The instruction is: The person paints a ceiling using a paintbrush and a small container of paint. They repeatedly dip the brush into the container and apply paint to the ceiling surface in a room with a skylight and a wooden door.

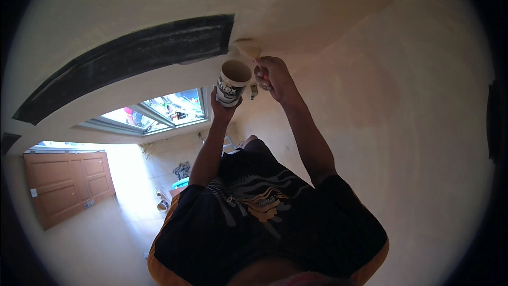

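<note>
While left hand [224,112] cups the tub [230,90] near the dark strip [137,55], right hand [273,76] clenches the brush [248,49] just beside the strip's end; overreaching could smear it, tilting the tub could spill it.

- can't see the bottom of the tub [231,89], the inside's mostly shadow, and the left hand [225,109] is partly hidden behind it
- the paintbrush's [248,49] handle is mostly buried in the right hand [274,78], just a bit of red showing
- what looks like a ladder [229,143] is mostly blocked by the person's body
- dark heap [181,170] on the floor's too small to tell
- stuff outside the window [153,116] is a washed-out jumble
- dark shape [493,122] far right gets cut off by the lens rim
</note>
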Demonstrator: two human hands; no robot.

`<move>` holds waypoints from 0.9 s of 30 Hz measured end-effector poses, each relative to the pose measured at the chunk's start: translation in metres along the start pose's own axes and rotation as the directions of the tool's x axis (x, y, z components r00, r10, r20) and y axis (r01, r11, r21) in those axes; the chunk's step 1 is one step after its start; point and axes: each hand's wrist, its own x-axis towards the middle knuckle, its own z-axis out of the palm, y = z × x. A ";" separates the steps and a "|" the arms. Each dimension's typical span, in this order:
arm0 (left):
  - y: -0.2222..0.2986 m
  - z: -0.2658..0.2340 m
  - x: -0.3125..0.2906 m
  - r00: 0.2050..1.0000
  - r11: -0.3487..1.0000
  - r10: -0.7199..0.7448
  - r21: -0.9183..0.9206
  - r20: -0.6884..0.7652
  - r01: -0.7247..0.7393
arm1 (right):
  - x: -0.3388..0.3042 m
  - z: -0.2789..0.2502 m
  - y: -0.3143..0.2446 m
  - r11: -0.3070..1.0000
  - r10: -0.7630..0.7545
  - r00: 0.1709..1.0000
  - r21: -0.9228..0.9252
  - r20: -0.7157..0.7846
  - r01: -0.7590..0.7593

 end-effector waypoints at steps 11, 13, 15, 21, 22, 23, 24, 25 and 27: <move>-0.018 -0.005 0.002 0.990 0.919 -0.140 -0.368 0.032 0.142 | 0.002 -0.021 -0.078 0.956 0.112 0.963 0.237 0.247 -0.172; -0.020 -0.006 0.000 0.994 0.949 -0.109 -0.294 0.029 0.113 | -0.008 -0.015 -0.094 0.963 0.080 0.970 0.232 0.231 -0.135; -0.023 -0.006 -0.002 0.997 0.983 -0.071 -0.167 0.019 0.073 | -0.014 -0.015 -0.107 0.976 0.042 0.962 0.195 0.268 -0.097; -0.019 -0.005 -0.004 0.994 0.973 -0.096 -0.204 0.047 0.104 | -0.026 -0.005 -0.147 0.975 0.053 0.959 0.194 0.279 -0.110; -0.016 -0.002 -0.005 0.994 0.974 -0.102 -0.200 0.028 0.106 | -0.028 -0.004 -0.153 0.974 0.051 0.959 0.197 0.279 -0.109; -0.019 -0.003 -0.004 0.991 0.962 -0.124 -0.242 0.043 0.130 | -0.030 -0.003 -0.159 0.974 0.054 0.953 0.194 0.297 -0.115; -0.020 -0.004 -0.005 0.987 0.947 -0.147 -0.282 0.057 0.157 | -0.032 -0.004 -0.165 0.974 0.056 0.948 0.191 0.315 -0.121; -0.029 -0.011 -0.002 0.979 0.909 -0.175 -0.365 0.103 0.201 | -0.034 -0.001 -0.172 0.975 0.060 0.939 0.182 0.338 -0.128; -0.038 -0.016 -0.001 0.970 0.878 -0.193 -0.415 0.149 0.238 | -0.044 -0.001 -0.178 0.984 0.022 0.938 0.159 0.347 -0.082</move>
